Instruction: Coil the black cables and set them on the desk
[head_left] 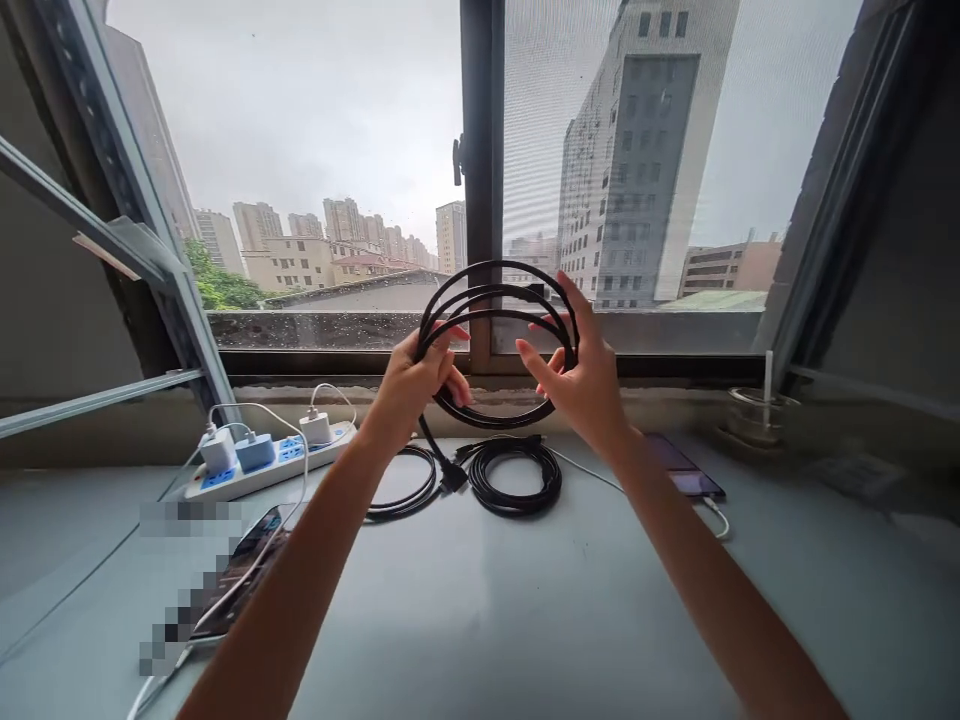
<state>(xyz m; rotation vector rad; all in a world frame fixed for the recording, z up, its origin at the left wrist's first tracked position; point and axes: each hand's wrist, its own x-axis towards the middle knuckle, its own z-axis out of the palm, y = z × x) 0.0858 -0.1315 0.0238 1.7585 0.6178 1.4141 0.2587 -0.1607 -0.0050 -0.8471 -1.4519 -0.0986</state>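
two bare forearms (300, 575) reach up from the bottom edge over a pale grey-blue table (487, 620), and between the hands a coiled black cable (501, 419) is held up above the tabletop, its loops upright against the window frame (484, 150). the left hand (431, 368) is clamped on the left side of the loops. the right hand (581, 365) has its thumb and fingers spread apart, with the right side of the loops resting between them. a black connector (452, 476) hangs below the loops, near two more coils; whether it touches the table, i cannot tell. the right-hand coil (517, 507) shows whole; the left-hand coil (401, 514) is partly hidden by the left forearm. farther left, a white power strip (289, 468) carries three chargers (255, 453), and a smartphone (244, 570) lies before it. on the right are another phone (697, 484), joined to a white cable (720, 518), and a clear cup (752, 418) with a straw (768, 380).
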